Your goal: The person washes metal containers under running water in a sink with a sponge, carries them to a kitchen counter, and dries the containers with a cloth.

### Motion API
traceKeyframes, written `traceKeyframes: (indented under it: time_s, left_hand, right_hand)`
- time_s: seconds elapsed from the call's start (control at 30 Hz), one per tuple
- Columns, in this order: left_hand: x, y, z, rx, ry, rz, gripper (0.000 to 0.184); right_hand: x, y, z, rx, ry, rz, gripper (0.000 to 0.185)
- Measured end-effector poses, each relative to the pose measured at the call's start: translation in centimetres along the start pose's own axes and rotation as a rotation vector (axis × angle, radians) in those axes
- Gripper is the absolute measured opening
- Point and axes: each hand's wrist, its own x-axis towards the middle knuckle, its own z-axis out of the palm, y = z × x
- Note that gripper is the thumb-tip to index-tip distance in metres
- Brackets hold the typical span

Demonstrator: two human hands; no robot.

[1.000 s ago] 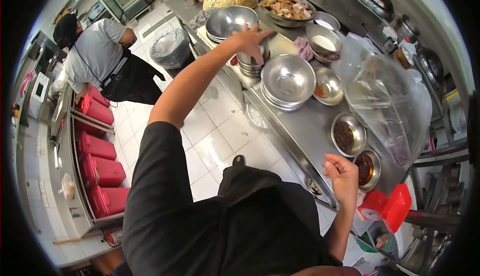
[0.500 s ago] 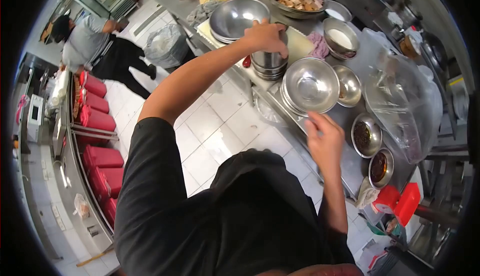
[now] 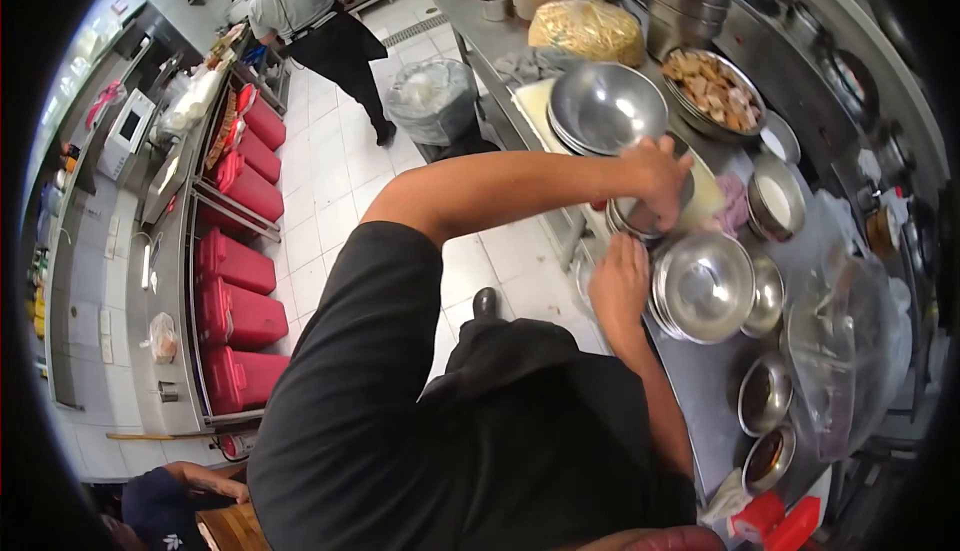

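Note:
A stack of small metal bowls (image 3: pixel 632 215) stands near the table's edge, partly covered by my hands. My left hand (image 3: pixel 657 179) reaches over the top container with its fingers curled around the rim. Low on the near side, the fingertips of my right hand (image 3: pixel 620 276) are pressed against the same stack. Just right of it sits a pile of wide metal bowls (image 3: pixel 708 286). Behind my left hand is a large metal mixing bowl (image 3: pixel 607 106), stacked on others upon a pale cutting board (image 3: pixel 535 101).
On the steel table are a basin of brown chopped pieces (image 3: pixel 712 91), a bag of yellow strips (image 3: pixel 588 31), a bowl of white contents (image 3: pixel 775 199), sauce bowls (image 3: pixel 766 394) and clear plastic (image 3: pixel 845 341). A lined bin (image 3: pixel 435 101), red containers (image 3: pixel 240 271) and a co-worker (image 3: pixel 300 1) are leftward.
My right hand has moved from in front of the wide bowls to the side of the small stack. My left hand stays on that stack. The view has shifted, and the co-worker has moved.

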Motion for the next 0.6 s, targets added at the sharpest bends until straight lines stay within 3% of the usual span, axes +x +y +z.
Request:
traceKeyframes:
  time_s: [0.3, 0.37, 0.43, 0.57, 0.6]
  left_hand:
    - [0.0, -1.5, -2.0, -0.007, -0.094, 0.252, 0.085]
    - [2.1, -1.5, -0.5, 0.126, -0.007, 0.4, 0.085]
    - [2.5, -2.0, -2.0, 0.154, -0.145, 0.572, 0.098]
    - [1.5, -4.4, -4.6, -0.046, -0.162, 0.673, 0.108]
    - [1.2, -5.7, -4.2, -0.191, -0.046, 0.686, 0.105]
  right_hand:
    - [1.5, -0.9, 1.6, -0.182, -0.021, 0.176, 0.025]
    - [1.8, -1.2, 1.3, -0.219, 0.006, 0.264, 0.024]
    - [2.1, -2.0, 1.4, -0.227, 0.071, 0.312, 0.022]
    - [2.2, -3.7, -0.4, -0.146, 0.225, 0.6, 0.025]
    - [2.8, -4.2, -1.8, -0.127, 0.288, 0.657, 0.028]
